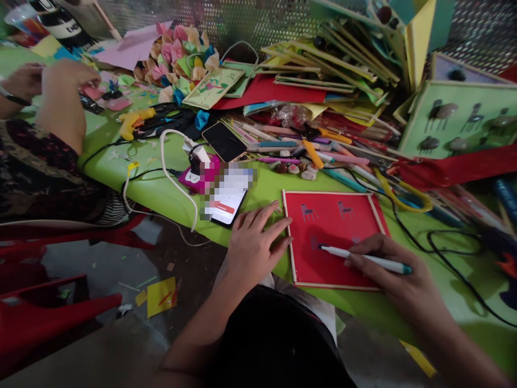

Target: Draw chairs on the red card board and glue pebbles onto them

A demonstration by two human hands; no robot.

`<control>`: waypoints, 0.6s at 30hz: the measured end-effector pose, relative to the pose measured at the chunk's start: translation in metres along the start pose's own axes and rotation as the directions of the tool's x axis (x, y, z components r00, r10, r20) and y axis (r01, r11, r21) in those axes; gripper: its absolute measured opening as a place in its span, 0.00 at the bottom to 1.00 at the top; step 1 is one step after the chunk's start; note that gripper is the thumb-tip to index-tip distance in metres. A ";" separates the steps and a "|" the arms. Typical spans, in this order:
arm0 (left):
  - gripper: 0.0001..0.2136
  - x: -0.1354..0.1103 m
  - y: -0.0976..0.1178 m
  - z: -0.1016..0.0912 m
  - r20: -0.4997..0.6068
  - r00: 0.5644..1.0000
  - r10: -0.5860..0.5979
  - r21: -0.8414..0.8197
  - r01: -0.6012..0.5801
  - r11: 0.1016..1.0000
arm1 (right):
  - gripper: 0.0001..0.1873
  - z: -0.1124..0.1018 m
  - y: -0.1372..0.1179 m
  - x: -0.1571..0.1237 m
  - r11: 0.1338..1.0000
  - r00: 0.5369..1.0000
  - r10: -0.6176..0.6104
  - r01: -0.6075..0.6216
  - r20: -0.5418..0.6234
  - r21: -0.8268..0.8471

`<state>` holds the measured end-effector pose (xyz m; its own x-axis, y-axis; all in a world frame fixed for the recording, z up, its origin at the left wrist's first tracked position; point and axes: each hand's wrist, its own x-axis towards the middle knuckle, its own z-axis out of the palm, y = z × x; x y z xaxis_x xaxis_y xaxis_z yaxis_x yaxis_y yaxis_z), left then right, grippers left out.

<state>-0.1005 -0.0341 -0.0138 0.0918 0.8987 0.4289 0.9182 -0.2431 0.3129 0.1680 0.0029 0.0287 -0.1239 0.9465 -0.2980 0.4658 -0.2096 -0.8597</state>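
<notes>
A lit phone point(226, 198) lies just beyond the left hand point(251, 247), which is spread and holds nothing, fingertips at the left edge of a framed red board point(329, 229). The board lies between both hands. The right hand point(404, 288) pinches a white marker point(338, 252), its dark tip over the board.

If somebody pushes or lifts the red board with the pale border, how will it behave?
The red board is probably stiff, since straight pale strips edge it. It is likely light for its size, as it looks thin. Lying flat on the green table, it would more likely slide than roll or tip.
</notes>
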 end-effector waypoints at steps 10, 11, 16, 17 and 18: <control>0.15 -0.001 -0.001 0.001 0.013 1.000 -0.003 0.004 0.003 1.000 | 0.21 -0.002 0.005 0.002 1.000 0.999 0.007 -0.006 0.047 -0.020; 0.15 -0.001 -0.001 0.001 0.011 1.000 -0.003 0.004 0.003 1.000 | 0.21 -0.002 0.004 0.001 1.000 0.999 0.011 -0.011 0.037 -0.015; 0.15 0.000 -0.001 0.001 -0.001 1.000 0.001 0.003 -0.001 1.000 | 0.19 0.001 -0.002 -0.001 1.000 1.000 -0.005 0.005 0.005 -0.005; 0.15 0.000 -0.001 0.001 0.001 1.000 0.001 0.004 -0.001 1.000 | 0.19 0.001 -0.002 0.000 1.000 1.000 -0.020 0.020 0.019 -0.011; 0.15 0.000 -0.001 0.001 0.005 1.000 0.001 0.004 -0.001 1.000 | 0.19 0.001 -0.002 0.000 0.999 0.999 -0.035 0.035 0.031 -0.018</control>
<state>-0.1009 -0.0336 -0.0144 0.0941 0.9002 0.4251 0.9198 -0.2420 0.3089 0.1662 0.0031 0.0295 -0.1674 0.9451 -0.2806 0.4765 -0.1716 -0.8623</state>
